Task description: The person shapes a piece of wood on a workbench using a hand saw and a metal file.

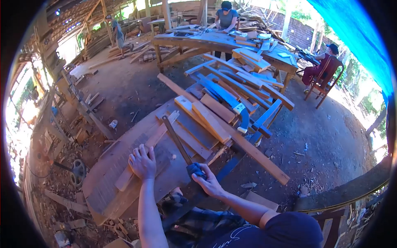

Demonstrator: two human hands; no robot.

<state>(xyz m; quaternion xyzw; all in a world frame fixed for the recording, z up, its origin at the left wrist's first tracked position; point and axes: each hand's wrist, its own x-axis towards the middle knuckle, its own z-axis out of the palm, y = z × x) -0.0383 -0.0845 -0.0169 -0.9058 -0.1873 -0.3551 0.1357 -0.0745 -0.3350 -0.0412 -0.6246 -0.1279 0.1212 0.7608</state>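
Note:
My left hand lies spread over a pale wooden strip, pressing it against the broad plank worktop. My right hand is closed round the dark blue, wrapped-looking handle of a long, narrow, flat tool. Its dark blade points forward, away from me, and passes over the boards just right of the strip. Ahead of both hands lie thicker light wooden pieces side by side. A handsaw with a blue blade rests beyond them on the stacked wood.
A long narrow board sticks out past the bench on the right. Behind it stands a large table with wood pieces, where a person works. Another person sits on a chair at right; someone stands back left. Wood scraps litter the ground.

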